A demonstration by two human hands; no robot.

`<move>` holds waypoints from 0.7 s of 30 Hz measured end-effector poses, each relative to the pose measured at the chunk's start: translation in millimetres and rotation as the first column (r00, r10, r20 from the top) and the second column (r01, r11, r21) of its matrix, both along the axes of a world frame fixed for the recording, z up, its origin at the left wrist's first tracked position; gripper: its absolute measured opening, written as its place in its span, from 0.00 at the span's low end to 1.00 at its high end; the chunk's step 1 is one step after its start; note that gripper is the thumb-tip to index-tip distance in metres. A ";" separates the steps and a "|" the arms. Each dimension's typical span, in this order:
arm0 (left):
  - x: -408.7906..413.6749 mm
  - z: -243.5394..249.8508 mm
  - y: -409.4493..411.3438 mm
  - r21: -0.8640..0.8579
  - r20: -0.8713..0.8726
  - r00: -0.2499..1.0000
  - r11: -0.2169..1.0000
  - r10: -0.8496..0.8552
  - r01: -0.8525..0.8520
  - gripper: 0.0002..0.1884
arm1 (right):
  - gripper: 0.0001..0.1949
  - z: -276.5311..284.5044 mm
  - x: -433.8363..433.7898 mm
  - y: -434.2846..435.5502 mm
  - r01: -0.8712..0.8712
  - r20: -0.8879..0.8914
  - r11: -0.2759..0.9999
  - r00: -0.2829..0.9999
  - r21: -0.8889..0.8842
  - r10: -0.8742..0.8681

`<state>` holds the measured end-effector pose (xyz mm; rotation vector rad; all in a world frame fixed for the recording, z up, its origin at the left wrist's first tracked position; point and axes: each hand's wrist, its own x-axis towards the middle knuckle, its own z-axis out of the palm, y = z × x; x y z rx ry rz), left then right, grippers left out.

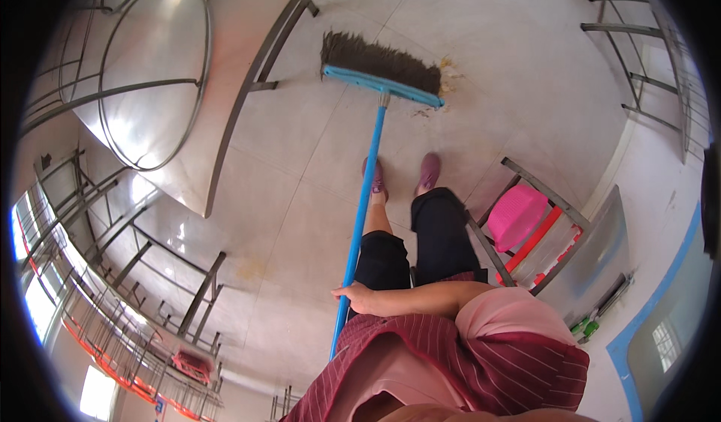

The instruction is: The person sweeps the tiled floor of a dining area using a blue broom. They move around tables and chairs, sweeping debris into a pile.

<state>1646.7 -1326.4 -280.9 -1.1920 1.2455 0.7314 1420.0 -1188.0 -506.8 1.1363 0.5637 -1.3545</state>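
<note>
My right hand (356,297) is closed around the blue handle (365,213) of a push broom, with my forearm crossing in front of my waist. The broom's dark bristle head (380,59) rests on the tiled floor (304,180) ahead of my feet, its blue block (388,88) turned towards me. Yellowish crumbs (448,75) lie by the right end of the bristles, and brown bits of debris (422,113) lie just this side of it. Lower down, the handle passes out of sight behind my striped apron (431,332). My left hand is out of view.
A metal-topped table (225,44) carrying a wire ring frame stands at left. Metal racks (186,298) line the lower left. Close to my right leg is a metal stand (543,188) with a pink basket (517,213). Another metal frame (636,30) stands by the right wall.
</note>
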 end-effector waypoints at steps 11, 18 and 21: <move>-141.0 -136.4 -5.7 0.004 -0.502 0.814 0.940 -0.292 0.341 0.16 | 0.12 -54.6 -216.7 49.7 0.273 -0.588 0.928 0.805 0.255 -0.076; -316.4 -144.9 116.4 0.397 -0.652 0.752 0.890 0.101 0.224 0.12 | 0.05 -124.9 -372.2 179.9 0.499 -0.790 0.617 0.448 0.609 0.418; -365.3 -161.7 174.4 0.543 -0.614 0.741 0.827 0.272 0.146 0.08 | 0.09 -116.9 -380.3 199.2 0.367 -0.434 0.293 0.402 0.883 0.806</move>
